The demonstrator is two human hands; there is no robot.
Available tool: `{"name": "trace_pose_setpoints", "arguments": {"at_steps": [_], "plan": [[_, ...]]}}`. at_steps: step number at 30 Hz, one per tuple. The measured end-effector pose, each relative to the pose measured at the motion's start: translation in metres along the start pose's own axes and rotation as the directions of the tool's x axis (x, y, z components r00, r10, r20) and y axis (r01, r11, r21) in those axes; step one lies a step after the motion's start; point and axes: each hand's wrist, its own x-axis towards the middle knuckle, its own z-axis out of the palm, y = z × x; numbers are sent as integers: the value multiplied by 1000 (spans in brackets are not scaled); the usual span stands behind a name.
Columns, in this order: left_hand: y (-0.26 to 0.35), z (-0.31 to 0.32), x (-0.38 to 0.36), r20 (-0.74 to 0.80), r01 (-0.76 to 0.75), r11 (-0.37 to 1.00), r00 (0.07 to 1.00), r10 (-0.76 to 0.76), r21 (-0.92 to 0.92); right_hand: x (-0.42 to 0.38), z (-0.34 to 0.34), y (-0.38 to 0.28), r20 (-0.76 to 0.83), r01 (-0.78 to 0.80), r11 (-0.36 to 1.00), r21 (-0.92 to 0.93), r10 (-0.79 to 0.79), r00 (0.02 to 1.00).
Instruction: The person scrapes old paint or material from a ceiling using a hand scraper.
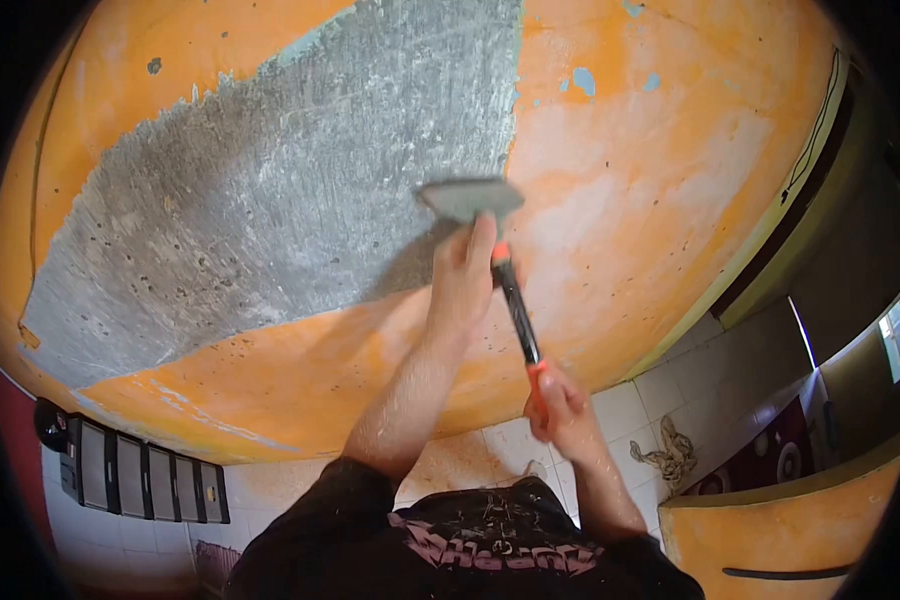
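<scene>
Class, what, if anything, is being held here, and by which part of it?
A scraper: the left hand grips it near the blade, the right hand the handle's far end.

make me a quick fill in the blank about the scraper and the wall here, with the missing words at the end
The hand nearer the blade is the person's ____ one. Between it and the other hand, the scraper is mostly ____. Around the grey patch, the wall paint is mostly ____.
Missing words: left; black; orange.
</scene>
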Motion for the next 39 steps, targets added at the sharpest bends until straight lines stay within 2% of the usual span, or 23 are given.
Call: {"name": "trace_pose_setpoints", "arguments": {"at_steps": [5, 6, 9, 10, 11, 13, 14, 17, 20, 23, 24, 27, 31, 32, 35, 39], "plan": [[64, 44, 39, 97, -144, 988, 986, 137, 62, 27, 1, -71, -45, 40, 999, -2, -40, 998], [61, 42, 38, 86, -124, 991, 989, 120, 42, 28, 2, -77, -56, 46, 999, -4, -46, 997], [34, 25, 26, 41, -65, 998, 997, 65, 3, 18, 0, -43, -41, 24, 1000, -5, -24, 999], [15, 14, 12, 5, -46, 999, 999, 46, 1, 7, 1, -28, -51, -54, 998, 27, 55, 997], [8, 8, 6, -30, -33, 999, 999, 33, -2, 1, 4, -20, -58, -39, 999, 17, 40, 998], [12, 5, 9, 13, -33, 999, 999, 33, 32, -2, 9, -10, -74, -10, 1000, 2, 10, 997], [12, 3, 7, 28, -18, 999, 999, 17, 51, 3, 4, -16, -39, 2, 1000, -6, -2, 999], [55, 33, 37, 80, -135, 989, 988, 130, 57, 28, 0, -62, -13, 87, 995, -54, -88, 996], [84, 56, 53, 80, -166, 986, 983, 163, 29, 37, 6, -101, 2, 144, 989, -25, -144, 990], [60, 34, 35, 112, -104, 992, 989, 96, 70, 22, 9, -63, -34, 73, 997, 9, -73, 997], [52, 29, 28, 86, -51, 997, 995, 46, 58, 17, 9, -50, -15, 84, 996, -33, -84, 996], [55, 29, 32, 94, -35, 996, 995, 28, 76, 17, 15, -54, -57, 99, 995, 20, -98, 994], [98, 61, 71, 167, -203, 978, 967, 193, 50, 42, 13, -112, -84, 173, 983, -63, -178, 981], [98, 64, 70, 156, -199, 979, 969, 190, 41, 45, 9, -120, -47, 192, 980, -61, -194, 980], [97, 66, 68, 137, -179, 983, 975, 172, 37, 38, 7, -116, -91, 148, 984, -99, -157, 983], [74, 49, 45, 117, -114, 993, 987, 109, 37, 21, 13, -84, -84, 102, 995, -15, -103, 991]]}}
